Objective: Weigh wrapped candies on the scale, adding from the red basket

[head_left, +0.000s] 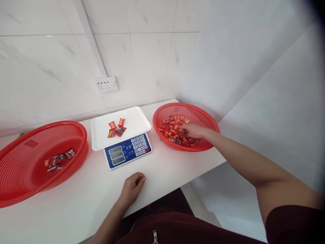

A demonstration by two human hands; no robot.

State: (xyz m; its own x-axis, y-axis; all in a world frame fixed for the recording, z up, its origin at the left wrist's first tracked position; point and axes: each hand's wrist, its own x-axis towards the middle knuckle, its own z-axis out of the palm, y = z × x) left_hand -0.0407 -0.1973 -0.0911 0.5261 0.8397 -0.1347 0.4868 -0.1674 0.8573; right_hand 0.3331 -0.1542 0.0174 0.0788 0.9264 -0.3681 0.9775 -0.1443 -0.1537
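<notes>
My right hand (193, 130) reaches into the right red basket (208, 119), its fingertips among many red-wrapped candies (172, 128); what they grip, if anything, is hidden. Curled with nothing visible in it, my left hand (132, 187) rests on the white table near its front edge. Between the baskets stands a blue and white scale (128, 152) with a white tray (101, 134) on top. Several small wrapped packets (119, 130) lie on that tray. At the left, a second red basket (25, 156) holds a small pile of dark red packets (61, 158).
The white table (101, 193) runs along a tiled wall, with a side wall at the right. A power socket (106, 84) and a vertical cable channel (90, 37) are on the wall behind the scale.
</notes>
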